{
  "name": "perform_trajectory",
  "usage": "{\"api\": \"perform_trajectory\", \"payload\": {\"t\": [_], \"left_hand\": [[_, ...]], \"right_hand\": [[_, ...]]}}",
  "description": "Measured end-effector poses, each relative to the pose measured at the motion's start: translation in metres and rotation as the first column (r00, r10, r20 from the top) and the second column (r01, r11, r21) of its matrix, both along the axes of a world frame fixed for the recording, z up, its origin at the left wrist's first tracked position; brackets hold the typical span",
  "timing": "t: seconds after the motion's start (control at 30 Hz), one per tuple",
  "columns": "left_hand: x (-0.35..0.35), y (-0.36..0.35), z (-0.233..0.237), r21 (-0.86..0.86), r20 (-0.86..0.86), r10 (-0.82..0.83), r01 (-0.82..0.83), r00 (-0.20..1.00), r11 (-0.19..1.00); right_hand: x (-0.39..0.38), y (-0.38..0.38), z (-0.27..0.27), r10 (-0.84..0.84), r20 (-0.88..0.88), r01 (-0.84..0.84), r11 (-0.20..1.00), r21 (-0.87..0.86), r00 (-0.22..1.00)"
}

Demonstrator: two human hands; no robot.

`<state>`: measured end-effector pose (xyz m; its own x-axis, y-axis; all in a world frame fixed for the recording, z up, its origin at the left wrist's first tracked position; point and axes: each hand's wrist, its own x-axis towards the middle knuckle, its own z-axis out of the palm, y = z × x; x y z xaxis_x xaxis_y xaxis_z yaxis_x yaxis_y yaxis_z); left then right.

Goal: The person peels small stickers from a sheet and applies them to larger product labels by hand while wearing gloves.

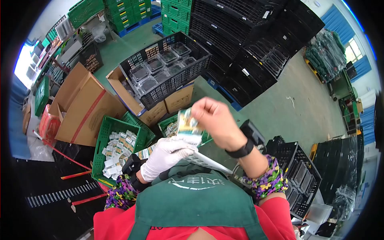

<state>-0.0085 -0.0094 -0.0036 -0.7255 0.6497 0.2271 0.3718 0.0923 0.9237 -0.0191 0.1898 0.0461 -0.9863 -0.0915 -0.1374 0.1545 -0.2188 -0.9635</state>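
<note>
My right hand [218, 120], bare and with a black watch on the wrist, is raised and pinches a small printed packet [188, 126] by its top. My left hand [168, 154], in a white glove, is closed around the lower end of the same packet and rests over a clear plastic tray [208, 162] held against my green apron. A green crate [116, 150] holding several similar small packets sits to the left of my hands. A second green crate [170, 128] with more packets lies right behind the packet.
A black crate [168, 70] of clear plastic containers stands on cardboard boxes [86, 108] ahead. Tall stacks of black crates [256, 44] fill the back right, green crates [124, 12] the back. Another black crate [300, 176] with containers sits at my right.
</note>
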Motion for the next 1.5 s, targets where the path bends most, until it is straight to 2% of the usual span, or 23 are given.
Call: {"api": "perform_trajectory", "payload": {"t": [0.03, 0.07, 0.17, 0.3, 0.43, 0.57, 0.67, 0.7, 0.77, 0.8, 0.83, 0.87, 0.9, 0.93, 0.97, 1.03, 1.1, 1.17, 1.23, 1.27, 1.3, 1.37, 1.5], "left_hand": [[0.002, 0.001, -0.003, 0.026, -0.016, -0.046, 0.046, 0.999, 0.999], [0.004, -0.002, -0.001, -0.099, 0.065, -0.106, 0.112, 0.992, 0.989], [0.019, 0.000, -0.008, -0.112, 0.184, -0.056, 0.077, 0.981, 0.991], [0.016, -0.006, -0.007, -0.093, 0.044, 0.146, -0.142, 0.988, 0.985], [0.010, -0.007, 0.005, -0.035, 0.078, 0.230, -0.228, 0.970, 0.973], [0.010, -0.005, 0.002, -0.021, 0.119, 0.256, -0.255, 0.959, 0.967], [0.009, -0.003, 0.003, -0.006, 0.099, 0.223, -0.224, 0.970, 0.975], [0.009, -0.003, 0.003, -0.012, 0.067, 0.211, -0.210, 0.975, 0.978], [0.010, -0.003, 0.005, -0.017, 0.141, 0.210, -0.210, 0.967, 0.978], [0.010, -0.004, 0.006, -0.023, 0.215, 0.211, -0.211, 0.954, 0.977], [0.008, -0.003, 0.006, -0.024, 0.214, 0.211, -0.211, 0.954, 0.977], [0.005, -0.002, 0.004, 0.014, -0.005, 0.175, -0.174, 0.985, 0.985], [0.002, -0.002, 0.003, 0.043, -0.224, 0.135, -0.129, 0.965, 0.991], [0.003, 0.000, 0.003, 0.043, -0.225, 0.133, -0.127, 0.965, 0.991], [0.005, 0.003, 0.002, 0.092, -0.142, 0.116, -0.104, 0.983, 0.990], [0.010, 0.003, 0.001, 0.140, -0.059, 0.094, -0.084, 0.994, 0.986], [0.018, -0.002, -0.002, -0.134, 0.225, -0.049, 0.081, 0.973, 0.988], [0.024, 0.001, -0.015, -0.057, 0.116, -0.044, 0.051, 0.992, 0.997], [0.024, 0.000, -0.013, -0.075, 0.256, 0.037, -0.018, 0.966, 0.997], [0.023, 0.002, -0.015, 0.008, 0.119, 0.126, -0.128, 0.985, 0.992], [0.020, 0.001, -0.003, -0.045, 0.160, 0.158, -0.153, 0.974, 0.987], [0.015, -0.001, -0.006, -0.069, -0.052, 0.200, -0.204, 0.978, 0.977], [0.013, 0.002, -0.009, -0.060, -0.188, 0.218, -0.233, 0.958, 0.971]], "right_hand": [[-0.013, 0.004, 0.000, -0.083, -0.030, 0.083, 0.996, -0.022, 0.996], [-0.026, 0.019, 0.001, -0.082, -0.009, 0.081, 0.993, -0.092, 0.997], [-0.047, 0.036, 0.003, -0.166, -0.110, 0.156, 0.983, -0.097, 0.980], [-0.017, 0.021, -0.006, -0.080, -0.030, 0.084, 0.980, 0.182, 0.996], [0.020, 0.004, -0.016, 0.008, 0.022, -0.016, 0.919, 0.393, 1.000], [0.030, -0.010, -0.030, -0.012, 0.004, 0.010, 0.922, 0.388, 1.000], [0.033, -0.016, -0.021, -0.014, -0.080, 0.062, 0.769, 0.637, 0.997], [0.033, -0.016, -0.020, -0.020, -0.080, 0.066, 0.768, 0.637, 0.997], [0.031, -0.016, -0.019, -0.028, -0.334, 0.292, 0.555, 0.779, 0.942], [0.029, -0.013, -0.018, -0.029, -0.334, 0.293, 0.555, 0.778, 0.942], [0.027, -0.008, -0.017, 0.005, -0.203, 0.154, 0.634, 0.758, 0.979], [0.025, -0.003, -0.016, 0.051, -0.072, 0.016, 0.702, 0.712, 0.996], [0.022, 0.000, -0.022, 0.050, -0.073, 0.017, 0.703, 0.711, 0.996], [0.019, 0.005, -0.033, 0.154, -0.056, -0.098, 0.828, 0.552, 0.987], [0.016, 0.008, -0.038, 0.257, -0.061, -0.217, 0.904, 0.369, 0.964], [0.006, 0.011, -0.024, 0.093, -0.047, -0.084, 0.981, 0.175, 0.995], [-0.004, 0.015, -0.003, -0.014, 0.021, 0.014, 1.000, 0.001, 1.000], [-0.010, 0.022, -0.011, -0.014, 0.029, 0.013, 0.999, 0.049, 0.999], [-0.006, 0.017, -0.016, -0.227, -0.074, 0.236, 0.956, 0.173, 0.971], [0.001, 0.014, -0.016, -0.259, -0.078, 0.270, 0.936, 0.228, 0.963], [0.008, 0.011, -0.020, -0.205, -0.116, 0.232, 0.920, 0.317, 0.972], [0.025, 0.001, -0.015, -0.077, -0.093, 0.107, 0.919, 0.379, 0.993], [0.036, -0.018, -0.013, -0.084, -0.121, 0.128, 0.897, 0.423, 0.989]]}}
